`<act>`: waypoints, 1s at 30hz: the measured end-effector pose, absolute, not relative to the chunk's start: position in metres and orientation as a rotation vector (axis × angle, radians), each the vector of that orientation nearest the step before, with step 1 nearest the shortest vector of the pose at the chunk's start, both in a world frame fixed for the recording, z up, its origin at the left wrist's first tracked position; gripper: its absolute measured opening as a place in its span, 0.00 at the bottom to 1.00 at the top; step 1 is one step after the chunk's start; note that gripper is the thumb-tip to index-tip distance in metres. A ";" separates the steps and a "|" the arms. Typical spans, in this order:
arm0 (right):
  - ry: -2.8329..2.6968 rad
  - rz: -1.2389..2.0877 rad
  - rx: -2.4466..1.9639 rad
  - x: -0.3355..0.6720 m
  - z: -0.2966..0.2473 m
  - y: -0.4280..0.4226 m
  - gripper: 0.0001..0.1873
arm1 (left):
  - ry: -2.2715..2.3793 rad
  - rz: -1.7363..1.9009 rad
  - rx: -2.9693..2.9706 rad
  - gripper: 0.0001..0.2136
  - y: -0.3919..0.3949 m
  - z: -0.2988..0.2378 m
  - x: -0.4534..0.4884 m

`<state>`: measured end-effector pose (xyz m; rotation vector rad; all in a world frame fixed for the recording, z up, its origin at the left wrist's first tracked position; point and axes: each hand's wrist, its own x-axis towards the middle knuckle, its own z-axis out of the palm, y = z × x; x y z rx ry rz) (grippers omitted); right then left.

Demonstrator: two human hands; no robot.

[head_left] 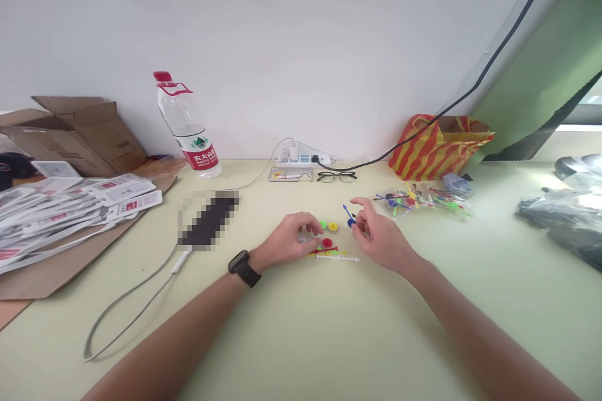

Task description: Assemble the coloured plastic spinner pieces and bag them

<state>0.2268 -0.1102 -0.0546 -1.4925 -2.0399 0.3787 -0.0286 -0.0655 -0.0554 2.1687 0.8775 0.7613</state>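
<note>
My left hand (pixel 295 235) hovers over small plastic pieces, its fingers bent and apart. Near its fingertips are a white disc (pixel 301 240), a green disc (pixel 323 225), a yellow disc (pixel 333 227) and a red disc (pixel 327 242). In front lie a white arrow (pixel 338 257), a red arrow (pixel 328 250) and yellow pieces. My right hand (pixel 376 235) is open, with the index finger raised and the others curled. By its thumb and fingers are a blue arrow (pixel 347 212), a blue disc (pixel 350 223) and a small black piece; contact is unclear.
Bagged coloured pieces (pixel 414 199) lie right, before a striped bag (pixel 437 147). Eyeglasses (pixel 337 177), a small tray (pixel 290 175) and a power strip (pixel 303 160) sit behind. Left are a blurred-out dark item (pixel 211 219), a cable (pixel 117 301), a bottle (pixel 200 150) and piled white tags (pixel 108 200).
</note>
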 end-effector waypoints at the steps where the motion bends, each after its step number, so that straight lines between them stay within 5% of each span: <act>1: -2.076 0.351 -1.516 0.227 -0.055 -0.110 0.26 | 0.879 0.754 2.156 0.04 -0.064 -0.059 -0.030; 13: -2.167 0.029 -1.789 0.237 -0.056 -0.103 0.27 | 0.903 0.721 2.115 0.10 -0.056 -0.067 -0.035; 19: -2.217 0.532 -1.307 0.220 -0.049 -0.120 0.13 | 0.846 0.666 2.237 0.11 -0.063 -0.059 -0.034; 30: -2.201 0.796 -1.183 0.209 -0.057 -0.122 0.11 | 0.843 0.696 2.357 0.08 -0.065 -0.060 -0.030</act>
